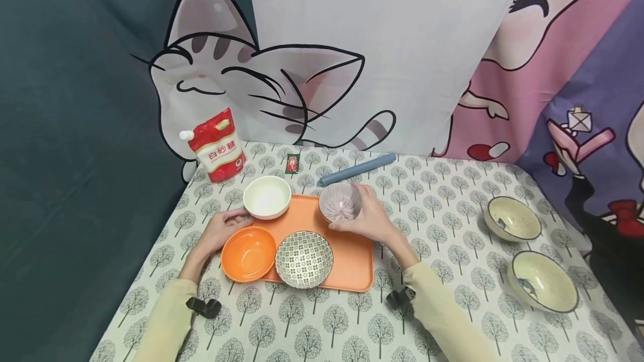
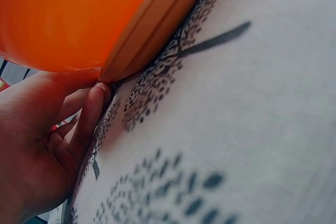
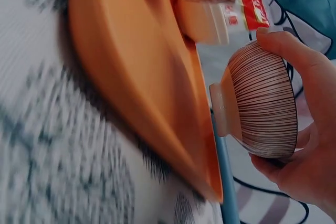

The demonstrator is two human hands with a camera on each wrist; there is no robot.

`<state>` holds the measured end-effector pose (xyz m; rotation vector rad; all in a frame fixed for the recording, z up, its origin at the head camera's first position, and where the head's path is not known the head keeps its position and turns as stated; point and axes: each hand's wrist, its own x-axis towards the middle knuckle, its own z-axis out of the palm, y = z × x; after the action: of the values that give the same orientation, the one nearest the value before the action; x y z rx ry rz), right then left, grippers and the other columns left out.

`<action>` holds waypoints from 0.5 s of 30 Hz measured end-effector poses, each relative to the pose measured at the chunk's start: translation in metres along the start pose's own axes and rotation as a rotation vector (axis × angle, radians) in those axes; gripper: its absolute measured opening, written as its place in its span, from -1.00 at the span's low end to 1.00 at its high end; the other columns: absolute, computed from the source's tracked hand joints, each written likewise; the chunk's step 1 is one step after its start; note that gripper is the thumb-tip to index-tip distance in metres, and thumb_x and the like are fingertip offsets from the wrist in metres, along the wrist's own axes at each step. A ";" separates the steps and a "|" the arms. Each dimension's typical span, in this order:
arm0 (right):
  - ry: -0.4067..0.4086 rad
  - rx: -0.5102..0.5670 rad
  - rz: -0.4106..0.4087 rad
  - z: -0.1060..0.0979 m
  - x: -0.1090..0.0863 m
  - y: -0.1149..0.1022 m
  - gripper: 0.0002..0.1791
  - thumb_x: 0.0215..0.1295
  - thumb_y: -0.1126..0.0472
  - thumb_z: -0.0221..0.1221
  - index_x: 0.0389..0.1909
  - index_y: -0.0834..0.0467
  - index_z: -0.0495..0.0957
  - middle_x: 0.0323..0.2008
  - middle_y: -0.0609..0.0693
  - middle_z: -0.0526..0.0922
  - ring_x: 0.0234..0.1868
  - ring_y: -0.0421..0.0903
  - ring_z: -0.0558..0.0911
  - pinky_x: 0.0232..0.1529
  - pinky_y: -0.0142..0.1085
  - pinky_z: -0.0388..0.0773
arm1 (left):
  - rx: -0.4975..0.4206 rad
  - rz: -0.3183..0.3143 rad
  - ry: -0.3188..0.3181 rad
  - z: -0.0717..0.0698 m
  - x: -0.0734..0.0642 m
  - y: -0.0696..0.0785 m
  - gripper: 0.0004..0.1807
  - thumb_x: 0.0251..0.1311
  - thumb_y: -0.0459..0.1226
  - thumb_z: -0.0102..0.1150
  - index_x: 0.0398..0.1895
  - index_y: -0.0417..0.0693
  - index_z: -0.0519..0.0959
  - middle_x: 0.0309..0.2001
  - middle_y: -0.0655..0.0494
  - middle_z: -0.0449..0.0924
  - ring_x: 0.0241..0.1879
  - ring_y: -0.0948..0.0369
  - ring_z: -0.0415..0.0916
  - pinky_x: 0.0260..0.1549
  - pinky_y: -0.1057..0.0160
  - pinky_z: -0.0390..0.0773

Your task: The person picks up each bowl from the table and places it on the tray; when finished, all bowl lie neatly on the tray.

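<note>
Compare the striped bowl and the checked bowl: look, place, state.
The striped bowl has fine lines; the checked bowl has a grid pattern.
The striped bowl is by the far right of the tray; the checked bowl is at its near edge.
The right hand grips the striped bowl; neither touches the checked bowl.
Both are round.

Tree-print tablecloth [image 1: 352, 328], white cartoon-cat backdrop [image 1: 402, 43], dark teal curtain [image 1: 75, 127], pink and purple hangings [image 1: 523, 99]

Orange bowl [image 2: 63, 14] cut off at top, left wrist view; small packet [image 1: 292, 163]: print, perhaps lettering, unreadable.
</note>
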<state>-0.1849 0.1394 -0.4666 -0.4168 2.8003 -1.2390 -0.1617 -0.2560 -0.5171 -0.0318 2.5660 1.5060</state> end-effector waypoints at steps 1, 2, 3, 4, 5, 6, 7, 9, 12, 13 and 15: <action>-0.004 -0.005 -0.003 0.003 0.002 -0.002 0.45 -0.35 -0.26 0.63 0.57 0.13 0.07 0.42 0.20 0.29 0.37 0.22 0.40 0.28 0.32 0.36 | 0.001 -0.001 0.000 0.000 0.000 0.000 -0.48 0.34 -0.13 0.31 0.24 -0.27 0.57 -0.33 0.03 0.67 -0.41 0.25 0.58 -0.33 0.37 0.55; -0.007 -0.006 -0.009 0.007 0.005 -0.004 0.44 -0.35 -0.25 0.64 0.57 0.14 0.08 0.40 0.20 0.31 0.36 0.21 0.41 0.28 0.30 0.37 | 0.001 -0.003 0.000 0.000 0.000 0.000 -0.48 0.34 -0.13 0.31 0.24 -0.27 0.57 -0.33 0.03 0.67 -0.41 0.25 0.58 -0.33 0.37 0.55; -0.010 -0.007 -0.016 0.010 0.007 -0.005 0.43 -0.34 -0.24 0.64 0.56 0.15 0.09 0.39 0.20 0.31 0.35 0.20 0.42 0.28 0.29 0.38 | 0.001 -0.004 0.000 0.000 0.001 0.000 -0.48 0.34 -0.13 0.31 0.24 -0.27 0.57 -0.33 0.03 0.67 -0.41 0.25 0.58 -0.33 0.37 0.55; -0.013 -0.001 -0.016 0.013 0.009 -0.007 0.43 -0.34 -0.22 0.64 0.56 0.15 0.09 0.39 0.20 0.31 0.34 0.19 0.42 0.29 0.28 0.38 | -0.001 -0.006 0.000 0.000 0.001 -0.001 -0.48 0.33 -0.13 0.31 0.24 -0.27 0.57 -0.33 0.03 0.67 -0.41 0.25 0.58 -0.33 0.37 0.54; -0.014 0.002 -0.018 0.015 0.011 -0.009 0.43 -0.34 -0.22 0.64 0.56 0.16 0.09 0.39 0.20 0.31 0.34 0.18 0.42 0.29 0.26 0.38 | -0.002 -0.009 0.000 0.000 0.001 -0.001 -0.48 0.34 -0.13 0.31 0.24 -0.26 0.57 -0.33 0.04 0.67 -0.42 0.25 0.58 -0.34 0.37 0.54; -0.016 0.006 -0.020 0.018 0.013 -0.010 0.43 -0.34 -0.23 0.64 0.56 0.17 0.09 0.39 0.20 0.31 0.34 0.17 0.42 0.30 0.25 0.38 | -0.003 -0.012 0.002 0.000 0.001 -0.001 -0.48 0.33 -0.13 0.31 0.24 -0.26 0.57 -0.33 0.04 0.67 -0.42 0.26 0.58 -0.34 0.38 0.54; -0.017 0.008 -0.020 0.020 0.015 -0.012 0.43 -0.34 -0.23 0.64 0.56 0.16 0.09 0.39 0.19 0.31 0.34 0.16 0.42 0.31 0.24 0.38 | 0.000 -0.009 0.000 0.000 0.001 -0.001 -0.48 0.34 -0.13 0.30 0.24 -0.28 0.56 -0.33 0.04 0.67 -0.42 0.26 0.57 -0.34 0.37 0.54; -0.021 0.010 -0.018 0.025 0.017 -0.015 0.44 -0.35 -0.26 0.63 0.57 0.16 0.09 0.40 0.19 0.31 0.34 0.16 0.43 0.32 0.22 0.38 | -0.005 -0.012 0.002 0.001 0.002 -0.001 -0.49 0.34 -0.14 0.30 0.23 -0.28 0.57 -0.33 0.04 0.67 -0.43 0.26 0.57 -0.34 0.38 0.54; -0.028 0.018 -0.029 0.031 0.021 -0.020 0.43 -0.35 -0.29 0.62 0.56 0.17 0.11 0.38 0.17 0.33 0.30 0.14 0.46 0.32 0.17 0.41 | -0.009 -0.012 0.003 0.001 0.002 0.000 -0.48 0.33 -0.14 0.31 0.24 -0.28 0.57 -0.33 0.04 0.66 -0.43 0.27 0.56 -0.35 0.38 0.53; -0.031 0.018 -0.036 0.033 0.022 -0.021 0.43 -0.34 -0.30 0.61 0.55 0.18 0.12 0.36 0.17 0.35 0.28 0.12 0.48 0.31 0.15 0.42 | -0.008 -0.009 0.003 0.001 0.002 0.000 -0.47 0.33 -0.14 0.31 0.24 -0.29 0.56 -0.33 0.04 0.66 -0.44 0.28 0.56 -0.35 0.38 0.53; -0.039 0.031 -0.050 0.038 0.024 -0.022 0.42 -0.34 -0.28 0.61 0.55 0.19 0.13 0.34 0.19 0.35 0.26 0.12 0.49 0.30 0.12 0.43 | -0.014 -0.010 0.008 0.002 0.002 0.000 -0.46 0.32 -0.13 0.32 0.24 -0.29 0.56 -0.32 0.03 0.65 -0.44 0.28 0.55 -0.35 0.38 0.54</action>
<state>-0.1970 0.0915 -0.4747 -0.5065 2.7513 -1.2677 -0.1631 -0.2544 -0.5177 -0.0528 2.5576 1.5241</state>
